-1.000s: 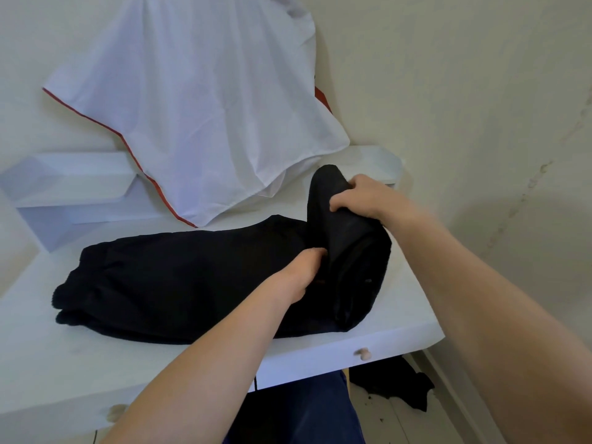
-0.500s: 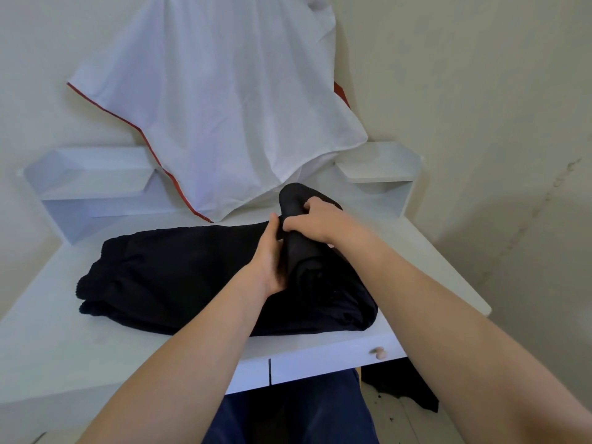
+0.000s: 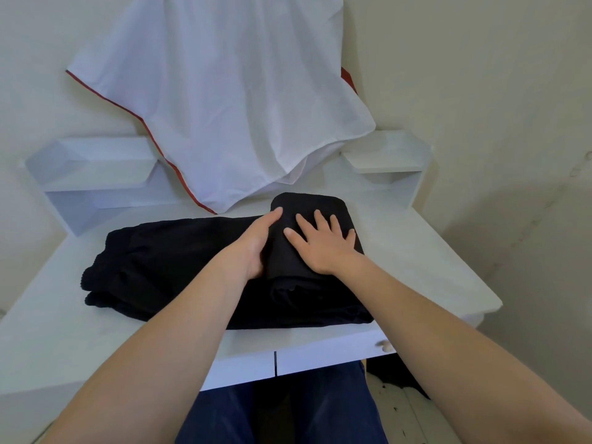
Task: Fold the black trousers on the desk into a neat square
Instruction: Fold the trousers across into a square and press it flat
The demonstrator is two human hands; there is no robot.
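Right hand (image 3: 323, 248) flat atop black trousers (image 3: 179, 261) fold; left hand (image 3: 256, 245) alongside.

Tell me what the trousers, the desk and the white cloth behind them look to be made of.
Trousers: soft, thick matte black fabric, maybe fleece or knit; the edges look fuzzy and it folds in bulky rolls.
Desk: hard board with a smooth white painted or laminated finish, faintly glossy; the core cannot be told.
White cloth: thin, crisp woven fabric, perhaps cotton; fine creases, slightly see-through, with red edging.
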